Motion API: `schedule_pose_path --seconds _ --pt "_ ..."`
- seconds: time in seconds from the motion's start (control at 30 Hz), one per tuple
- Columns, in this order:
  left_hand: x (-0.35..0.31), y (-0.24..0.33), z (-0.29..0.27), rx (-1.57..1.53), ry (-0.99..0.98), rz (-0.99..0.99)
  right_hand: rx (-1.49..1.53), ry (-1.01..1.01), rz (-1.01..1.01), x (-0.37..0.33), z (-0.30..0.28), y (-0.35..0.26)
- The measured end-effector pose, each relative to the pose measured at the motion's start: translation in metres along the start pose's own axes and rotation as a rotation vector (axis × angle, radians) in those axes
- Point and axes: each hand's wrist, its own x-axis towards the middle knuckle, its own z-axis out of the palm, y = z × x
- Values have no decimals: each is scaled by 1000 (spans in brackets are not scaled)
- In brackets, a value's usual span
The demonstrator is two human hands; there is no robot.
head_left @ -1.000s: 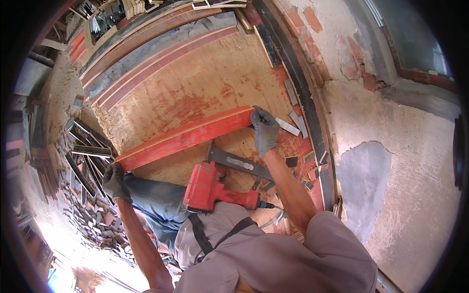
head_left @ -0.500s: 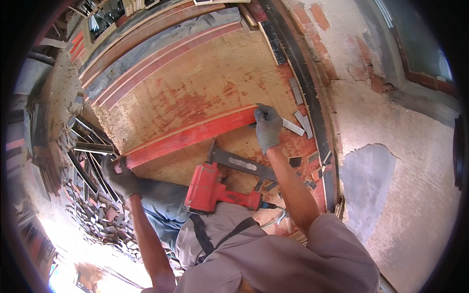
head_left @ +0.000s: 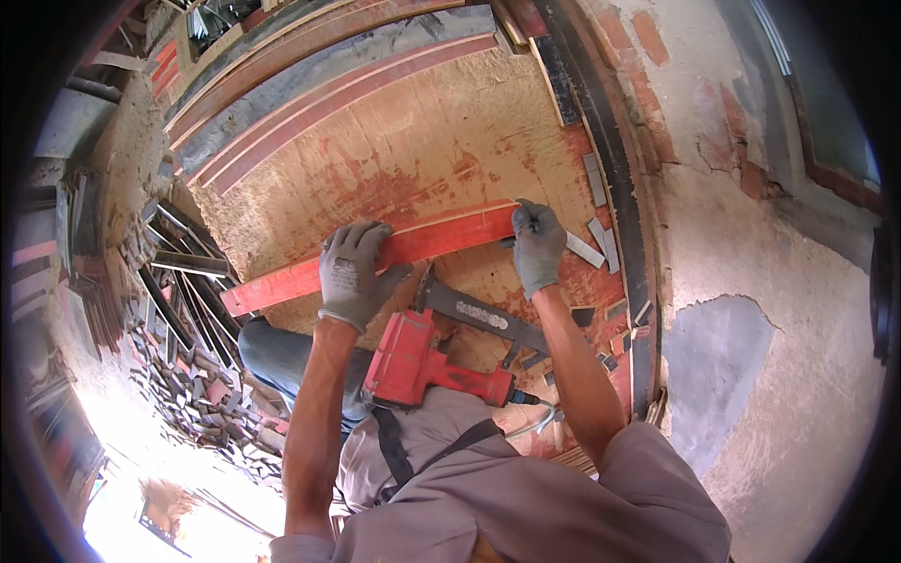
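a: where is the red board (head_left: 455,233) now?

b: in front of the person, slanting above the plywood sheet (head_left: 413,141), its left end lower in view than its right. i can't tell whether it rests on the sheet anywhere.

a: and the 2 hands?

b: the gloved right hand (head_left: 538,246) pinches the board's right end, fingers curled over it. the gloved left hand (head_left: 352,272) lies across the board left of its middle, thumb standing out from the fingers. i can't tell how hard it presses, if at all.

a: how would it handle?

b: i'd guess light to moderate, and stiff, since it looks like wood with a painted face. that face may be a little slick, but the gloves should help. it doesn't look fragile, though the pale edge could splinter. being long, it would want to swing if held at 1 end only, so 1 hand near each end seems best. mind the red nail gun (head_left: 399,361) on the lap, just below.

a: what differs from 1 second ago?

b: there, the left hand grips the far left end; now that end is bare, and the hand sits farther in. the right hand keeps its hold.
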Motion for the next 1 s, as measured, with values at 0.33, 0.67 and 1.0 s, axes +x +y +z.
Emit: schedule_pose_path --seconds 0.33,0.67,1.0 --pt "15 22 -2 10 -20 15 -182 -19 -20 -8 4 -22" --pt "49 56 42 -181 79 -196 -194 -57 -49 1 0 -8" --pt "55 53 44 -219 111 -124 -375 -90 -236 1 -4 -7"
